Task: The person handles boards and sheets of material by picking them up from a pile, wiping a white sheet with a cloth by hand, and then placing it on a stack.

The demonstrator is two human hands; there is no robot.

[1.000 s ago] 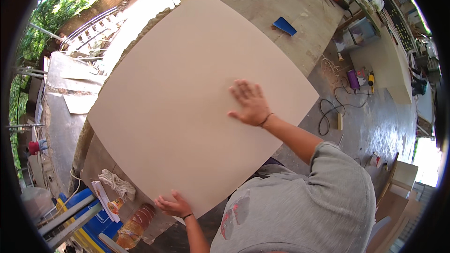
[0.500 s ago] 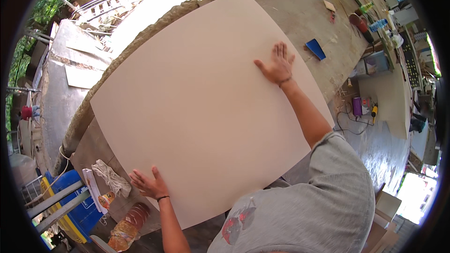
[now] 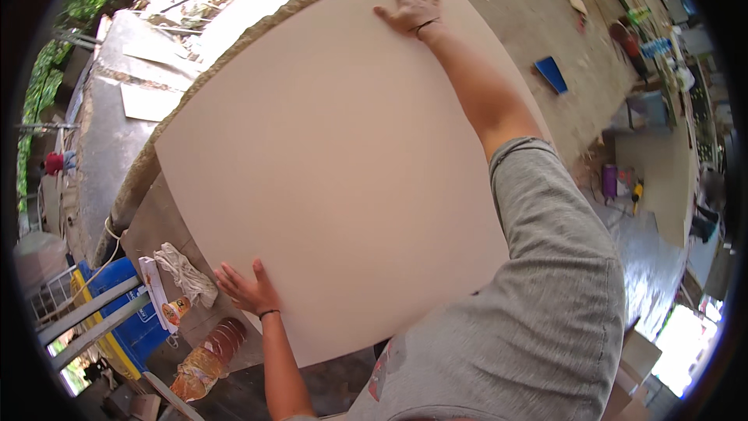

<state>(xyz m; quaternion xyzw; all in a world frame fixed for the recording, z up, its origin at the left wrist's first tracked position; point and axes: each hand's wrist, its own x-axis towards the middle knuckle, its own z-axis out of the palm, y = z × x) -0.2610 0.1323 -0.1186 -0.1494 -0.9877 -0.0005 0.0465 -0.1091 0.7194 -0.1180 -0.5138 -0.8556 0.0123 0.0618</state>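
Observation:
A large pale sheet (image 3: 335, 164), flat and plain, covers most of the work table in front of me. My right hand (image 3: 413, 9) lies with fingers spread on its far end, the arm stretched across the right side. At the near left edge rests my left hand (image 3: 248, 288), fingers apart, its palm side over the sheet's border. Neither hand grips anything. A bundle of white cord or cloth (image 3: 187, 273) lies just left of my left hand. Below that is a reddish-brown plastic-wrapped roll (image 3: 212, 355). My body hides the sheet's near right corner.
A blue dustpan-like piece (image 3: 552, 75) lies on the floor to the right. Beyond it stand a cluttered bench, a purple container (image 3: 608, 181) and a yellow-handled tool (image 3: 638, 193). A blue bin (image 3: 128, 320) with metal rails is at the left. A rough ledge (image 3: 257, 31) runs behind the sheet.
My right hand has slid forward and left to the sheet's far end, and my body leans further over it. The left hand stays at the near left edge.

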